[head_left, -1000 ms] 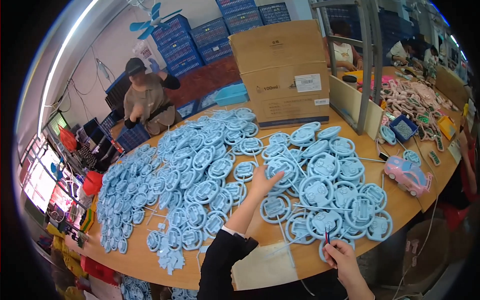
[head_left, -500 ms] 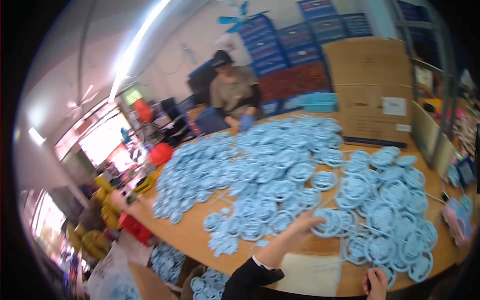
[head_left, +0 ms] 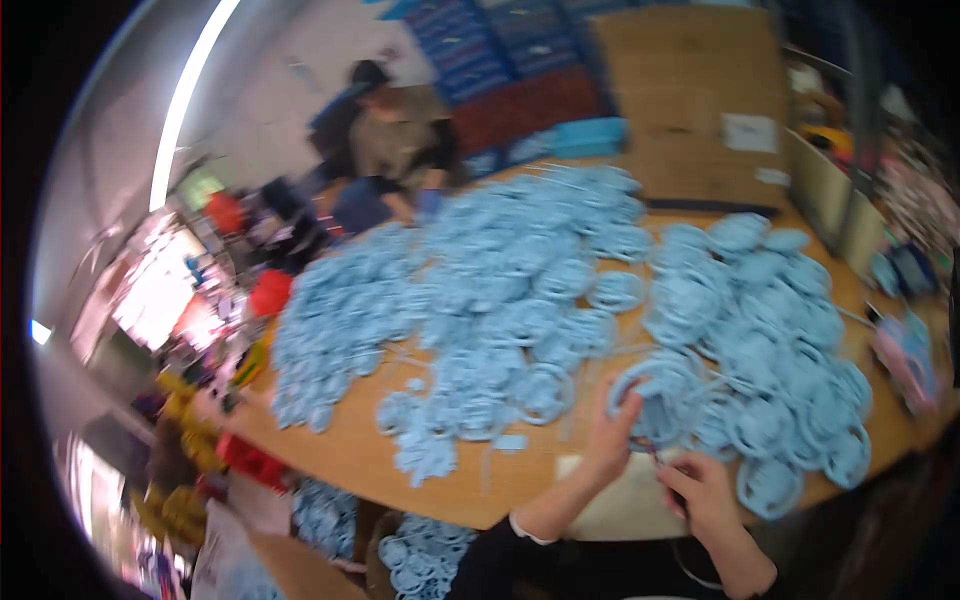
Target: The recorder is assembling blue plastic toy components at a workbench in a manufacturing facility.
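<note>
My left hand is closed on a light blue round plastic piece with a ring-shaped rim, raised at the edge of the right-hand pile. My right hand is closed around a slim dark tool. The tool's tip reaches the lower edge of the piece; its exact kind is blurred. A pale sheet lies on the table under my forearms. Close by on the right is a heap of similar blue pieces.
A larger mound of blue pieces covers the wooden table's middle and left. Behind stand a cardboard box and a light blue basket. A co-worker sits across. More blue pieces fill an open box below the table edge.
My left hand has lifted the round piece off the pile's edge. My right hand has come up and left, bringing the tool to it. The view has shifted, and the background is blurred.
</note>
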Tool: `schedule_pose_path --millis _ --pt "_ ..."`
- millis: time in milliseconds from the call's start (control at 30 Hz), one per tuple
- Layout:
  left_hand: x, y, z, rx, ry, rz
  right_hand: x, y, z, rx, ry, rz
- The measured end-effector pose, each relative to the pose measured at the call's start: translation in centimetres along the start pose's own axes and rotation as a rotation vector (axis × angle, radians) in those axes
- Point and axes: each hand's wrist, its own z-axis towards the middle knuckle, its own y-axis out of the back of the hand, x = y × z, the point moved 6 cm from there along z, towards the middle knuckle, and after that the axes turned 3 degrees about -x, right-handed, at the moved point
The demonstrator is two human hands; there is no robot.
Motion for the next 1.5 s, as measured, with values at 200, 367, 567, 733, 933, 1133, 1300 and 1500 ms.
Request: schedule_pose_path --millis 200,367,567,733,933,1133,1300,1500 --pt "3.4 -3.3 -0.4 0.152 0.124 -0.268 -0.4 2.5 0.3 -0.183 0.015 0.185" --pt "3.9 -3.8 -1.5 0.144 0.160 -0.344 -0.4 3.8 -0.8 -0.237 0.047 0.120" --pt "4.4 -3.8 -1.8 0.174 0.221 -0.449 -0.3 3.5 -0.8 -0.249 0.074 0.126" --pt "4.3 -3.6 -2.0 0.181 0.234 -0.425 -0.3 3.3 -0.5 -0.254 0.064 0.156" --pt "4.7 -3.8 -2.4 0.160 0.299 -0.390 -0.7 3.9 0.0 -0.255 0.062 0.169" --pt "4.6 -4.5 -3.0 0.174 0.427 -0.454 -0.2 3.9 0.1 -0.246 0.230 0.188" --pt "4.4 -4.5 -3.4 0.175 0.425 -0.343 -1.9 4.2 0.8 -0.161 0.040 0.236" --pt "5.2 -5.2 -3.7 0.201 0.451 -0.391 -1.4 4.1 0.6 -0.166 -0.007 0.431"
